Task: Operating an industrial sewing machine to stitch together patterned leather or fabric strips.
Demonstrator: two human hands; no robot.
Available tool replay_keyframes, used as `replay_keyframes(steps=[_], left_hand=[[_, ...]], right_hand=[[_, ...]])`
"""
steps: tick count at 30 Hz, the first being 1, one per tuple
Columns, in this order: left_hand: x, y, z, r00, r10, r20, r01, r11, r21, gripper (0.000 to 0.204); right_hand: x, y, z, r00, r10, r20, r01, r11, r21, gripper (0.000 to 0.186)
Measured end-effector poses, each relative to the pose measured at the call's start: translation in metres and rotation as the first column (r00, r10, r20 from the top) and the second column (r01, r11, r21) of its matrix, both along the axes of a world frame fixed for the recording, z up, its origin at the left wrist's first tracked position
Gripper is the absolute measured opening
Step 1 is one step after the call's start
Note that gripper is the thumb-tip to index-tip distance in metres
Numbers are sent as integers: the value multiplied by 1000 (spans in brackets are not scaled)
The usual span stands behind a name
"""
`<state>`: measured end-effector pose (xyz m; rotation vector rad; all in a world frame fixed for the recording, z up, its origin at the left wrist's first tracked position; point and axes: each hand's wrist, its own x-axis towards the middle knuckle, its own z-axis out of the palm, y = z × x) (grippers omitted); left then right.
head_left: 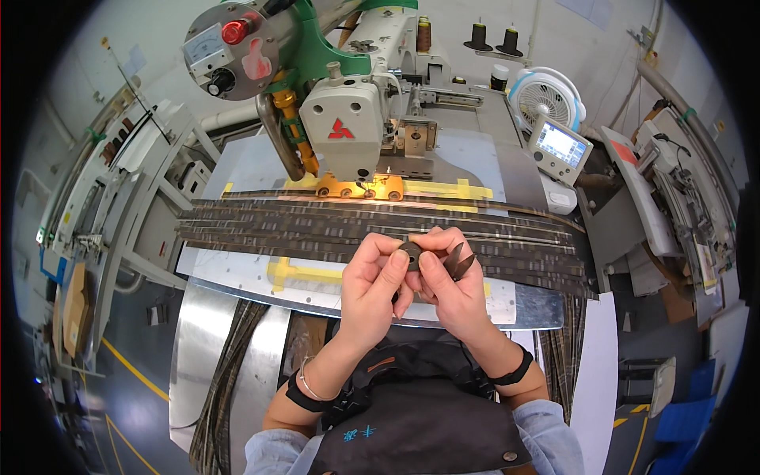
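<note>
Both my hands meet over the near part of the sewing table, pinching a small dark round bobbin (pixel 411 255) with a hole in its middle. My left hand (pixel 375 273) has its thumb and fingers on the bobbin's left side. On its right side press the thumb and forefinger of my right hand (pixel 448 286). Dark thread snips (pixel 459 262) are also tucked in my right hand, blades sticking out past the fingers. Beyond my hands, long dark patterned strips (pixel 317 229) lie across the table. The industrial sewing machine head (pixel 342 127) stands over a lit yellow clamp (pixel 360 188).
A control screen (pixel 560 147) and a white fan (pixel 548 103) stand at the right. Thread cones (pixel 478 37) are at the back. More strips hang off the near edge at the left (pixel 229 372). Other machines (pixel 103 237) flank both sides.
</note>
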<state>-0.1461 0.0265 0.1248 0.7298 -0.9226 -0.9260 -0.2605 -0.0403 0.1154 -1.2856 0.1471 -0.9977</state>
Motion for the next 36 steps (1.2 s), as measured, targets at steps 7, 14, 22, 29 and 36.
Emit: replay_keyframes(steps=[7,14,22,29,36], left_hand=[[2,-3,0,994,-3,-105,1,1000,-16,15],[1,1,-3,1000,-2,7,2,1000,6,14],[-2,4,-4,943,111,314,-109,994,-23,13],[-3,2,-4,993,45,112,-49,998,33,12],[2,-3,-5,999,-8,-36,8,1000,-13,14]], right_hand=[[-3,1,5,997,25,-75,-25,1000,-1,25],[-2,-1,11,980,-100,-171,84,992,-98,18],[1,-2,15,992,-76,-100,80,996,30,11],[6,2,9,1000,-30,-1,29,980,198,9],[4,6,7,999,6,-33,1,981,195,20]])
